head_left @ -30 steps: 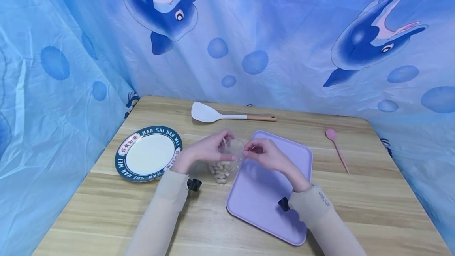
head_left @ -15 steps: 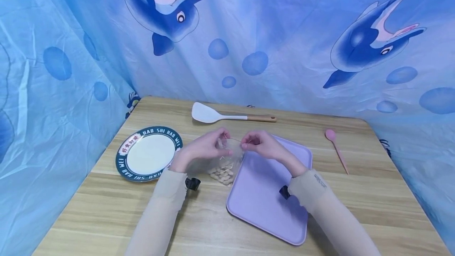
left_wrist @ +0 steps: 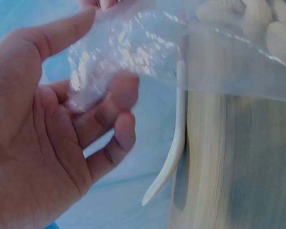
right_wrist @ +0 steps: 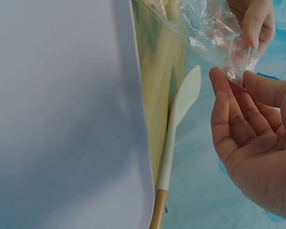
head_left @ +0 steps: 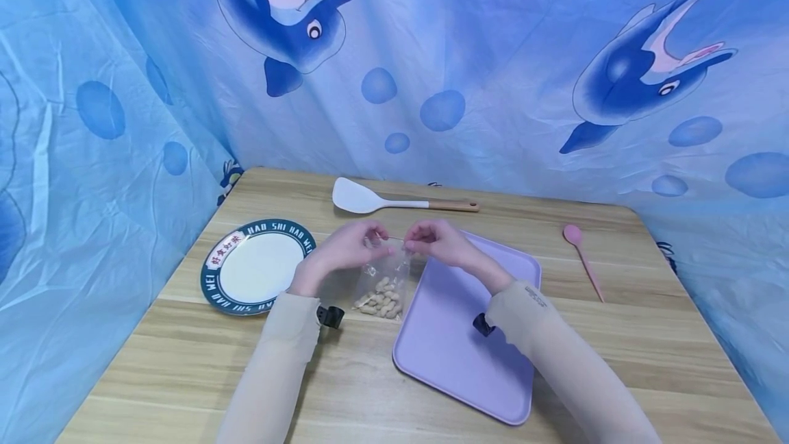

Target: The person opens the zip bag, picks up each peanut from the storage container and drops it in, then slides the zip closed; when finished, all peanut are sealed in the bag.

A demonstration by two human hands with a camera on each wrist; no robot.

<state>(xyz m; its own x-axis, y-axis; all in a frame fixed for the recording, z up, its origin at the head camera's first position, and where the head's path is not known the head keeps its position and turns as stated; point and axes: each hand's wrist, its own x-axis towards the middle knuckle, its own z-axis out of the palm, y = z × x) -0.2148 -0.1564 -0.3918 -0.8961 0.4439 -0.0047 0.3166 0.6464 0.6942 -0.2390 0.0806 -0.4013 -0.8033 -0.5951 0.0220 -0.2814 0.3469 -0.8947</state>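
Observation:
A clear plastic bag (head_left: 390, 271) hangs upright between my two hands, with several unshelled peanuts (head_left: 381, 299) gathered at its bottom. My left hand (head_left: 350, 247) holds the left side of its top edge; in the left wrist view the thumb and fingers lie around the crinkled film (left_wrist: 133, 43). Between thumb and forefinger, my right hand (head_left: 445, 245) pinches the opposite top corner, also visible in the right wrist view, where the bag's film (right_wrist: 214, 38) stretches away toward the left hand. Whether the bottom of the bag touches the table cannot be told.
A purple tray (head_left: 462, 341) lies just right of the bag, partly under my right forearm. To the left is a green-rimmed white plate (head_left: 261, 269). A white spatula with a wooden handle (head_left: 453, 205) lies behind the hands, and a pink spoon (head_left: 582, 252) at the right.
Both hands have shifted slightly left, the right one farther, with the bag between them. The bag's top, rounded and gaping a second ago, now looks flatter and drawn straight.

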